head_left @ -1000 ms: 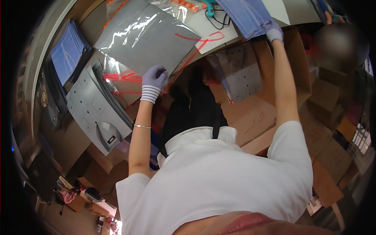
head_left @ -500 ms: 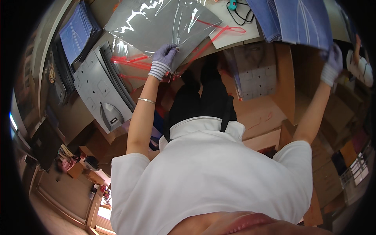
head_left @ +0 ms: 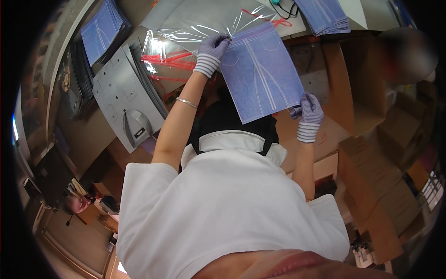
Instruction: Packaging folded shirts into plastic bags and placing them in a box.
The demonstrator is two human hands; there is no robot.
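A flat blue sheet [head_left: 261,72] printed like denim, with pocket outlines and pale seam lines, hangs tilted in front of my body. My right hand [head_left: 310,111], in a grey-purple knit glove with a striped cuff, grips its lower right corner. In a matching glove, my left hand [head_left: 214,49] pinches the gathered edge of a clear plastic bag [head_left: 186,35] beside the sheet's upper left corner. Whether those fingers also touch the sheet, I cannot tell. Red strips [head_left: 169,60] run along the plastic, and a grey flat surface shows through it.
Stacks of blue denim-print sheets lie at the back right [head_left: 325,16] and far left [head_left: 103,32]. Grey printed boards [head_left: 121,100] lean at the left. A teal-ended black cable [head_left: 288,8] lies at the back. Cardboard boxes [head_left: 371,172] stand on the right.
My right hand has brought a blue sheet from the right-hand stack in front of me. My left hand has shifted slightly right and up, still pinching the plastic.
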